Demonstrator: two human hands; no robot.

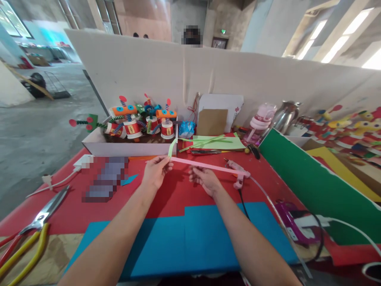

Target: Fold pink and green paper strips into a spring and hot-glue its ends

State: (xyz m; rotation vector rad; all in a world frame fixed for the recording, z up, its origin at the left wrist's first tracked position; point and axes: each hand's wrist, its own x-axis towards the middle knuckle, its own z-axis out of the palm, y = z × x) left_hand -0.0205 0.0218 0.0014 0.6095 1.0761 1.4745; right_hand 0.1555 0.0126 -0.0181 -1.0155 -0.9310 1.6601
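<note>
Between the thumb and fingers of my left hand, the end of a pink paper strip is pinched together with a light green paper strip. The green one sticks up from the pinch, and the pink one stretches to the right over the table. My right hand is just below the pink strip, its fingers loosely curled and apart, with no visible grip on it. Near the strip's far end lies a pink hot glue gun with a black cord.
Blue sheets lie under my forearms on the red table cover. Large scissors rest at left. A white box holds several paper-cup figures. More green strips lie behind; a green-sided box stands right.
</note>
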